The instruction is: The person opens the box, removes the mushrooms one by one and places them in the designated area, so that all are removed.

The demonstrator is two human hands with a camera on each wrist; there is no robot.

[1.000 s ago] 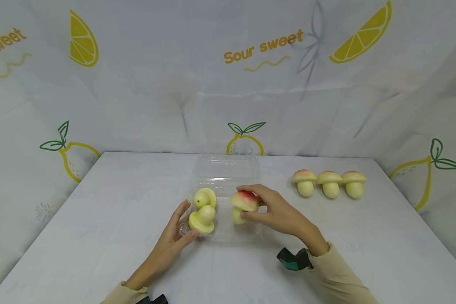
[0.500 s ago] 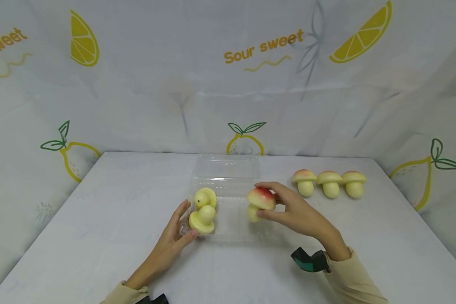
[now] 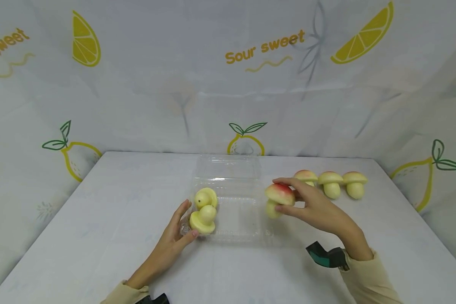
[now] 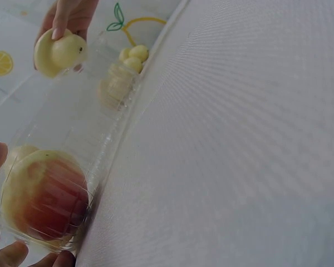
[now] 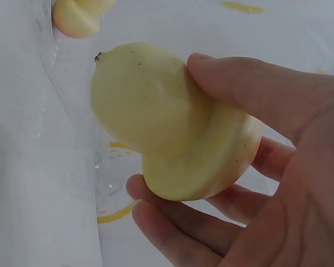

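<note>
A clear hinged plastic box (image 3: 236,217) lies with its lid folded back. Two pale-yellow mushroom-shaped toys, a front one (image 3: 202,222) and a rear one (image 3: 206,197), lie on their sides in its left end. My left hand (image 3: 175,234) holds that end, thumb at the front corner and fingers along the left wall. In the left wrist view, a red-flushed cap (image 4: 50,194) shows through the plastic. My right hand (image 3: 315,207) grips a red-topped toy mushroom (image 3: 279,195) just off the box's right edge, stem downward. In the right wrist view, the thumb presses near its rounded stem (image 5: 145,100).
Three more toy mushrooms stand in a row at the back right: a left one (image 3: 305,175), partly behind the right hand, a middle one (image 3: 330,183) and a right one (image 3: 354,185). The box's lid (image 3: 228,166) lies toward the back of the white table (image 3: 99,236).
My right hand has carried the toy mushroom rightward, from over the box to beyond its right edge. The left hand and the two toys in the box have stayed put.
</note>
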